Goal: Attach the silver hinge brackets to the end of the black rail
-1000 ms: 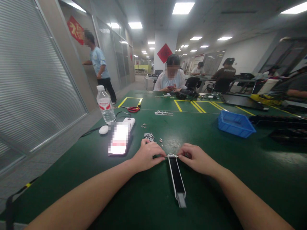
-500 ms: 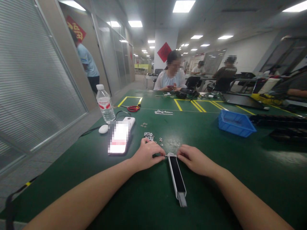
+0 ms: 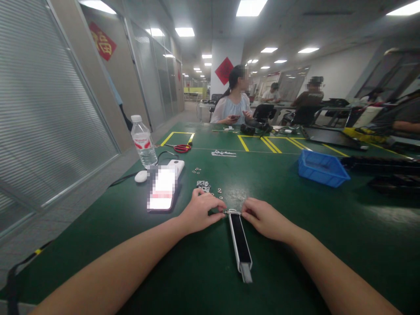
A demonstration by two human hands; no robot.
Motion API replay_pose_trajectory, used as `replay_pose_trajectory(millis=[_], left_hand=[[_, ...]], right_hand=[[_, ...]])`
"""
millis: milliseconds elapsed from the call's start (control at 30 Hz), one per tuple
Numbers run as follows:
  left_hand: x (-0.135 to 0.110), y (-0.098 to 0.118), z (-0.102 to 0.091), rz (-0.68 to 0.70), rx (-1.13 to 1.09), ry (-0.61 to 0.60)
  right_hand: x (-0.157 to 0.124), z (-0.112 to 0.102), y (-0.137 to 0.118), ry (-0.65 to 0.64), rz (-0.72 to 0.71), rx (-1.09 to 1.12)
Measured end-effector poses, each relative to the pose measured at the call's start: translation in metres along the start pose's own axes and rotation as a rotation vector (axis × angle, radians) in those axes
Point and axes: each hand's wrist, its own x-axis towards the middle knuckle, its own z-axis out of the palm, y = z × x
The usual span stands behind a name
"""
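Around the work, the green table (image 3: 288,280) carries plenty: on the left a bottle (image 3: 143,142) with a red-and-white label, a lit phone (image 3: 162,188) with its screen blurred out, a smooth white oval piece (image 3: 141,176) beside it, a dark cable (image 3: 123,179), and red-handled scissors (image 3: 182,148) farther back. Small plates (image 3: 203,187) lie heaped just beyond the left hand (image 3: 201,212), close enough that it partly covers them, with little rings (image 3: 219,190) near them; thin pale strips (image 3: 223,153) sit farther off. A blue bin (image 3: 323,179) stands well to the right, and a person (image 3: 232,109) sits across the table, head turned aside. Nothing I can see blocks the slab (image 3: 241,240), which lies on the table between the two hands, its long axis running from them toward the worker. It is narrow and straight, with a pale rim around a flat, dark face, and a grey tab (image 3: 246,273) juts from its near end. The left thumb and forefinger pinch a tiny pin (image 3: 225,212) at the slab's far left corner. The right hand (image 3: 259,216) has its fingers curled and drawn together at the opposite corner; I can't tell whether they grip anything. The bottle is clear plastic, the bin ribbed, the plates and rings metallic.
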Motion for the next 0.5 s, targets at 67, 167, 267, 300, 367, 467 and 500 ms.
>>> replay_pose_trajectory(millis=[67,167,267,300,367,467,500], left_hand=[[-0.0003,-0.0003,0.0002,-0.001,-0.016,0.003],[-0.0003,0.0000,0.0003,-0.002,-0.018,0.003],[0.0001,0.0006,-0.0003,-0.002,-0.005,-0.001],[0.0002,0.0009,-0.0006,-0.003,-0.001,-0.004],[0.0004,0.0015,-0.0013,-0.006,0.004,-0.009],[0.0005,0.0025,-0.0024,-0.002,0.001,-0.014],[0.0005,0.0027,-0.0026,0.000,-0.001,-0.016]], right_hand=[[0.0003,0.0008,0.0006,0.003,0.001,0.000],[0.0005,0.0016,0.0014,0.005,-0.005,0.003],[0.0005,0.0015,0.0017,0.003,-0.007,0.006],[0.0004,0.0013,0.0017,0.003,-0.007,0.005],[0.0003,0.0009,0.0014,0.001,-0.009,0.008],[0.0001,0.0005,0.0009,-0.004,-0.010,0.011],[0.0002,0.0005,0.0009,-0.005,-0.009,0.009]])
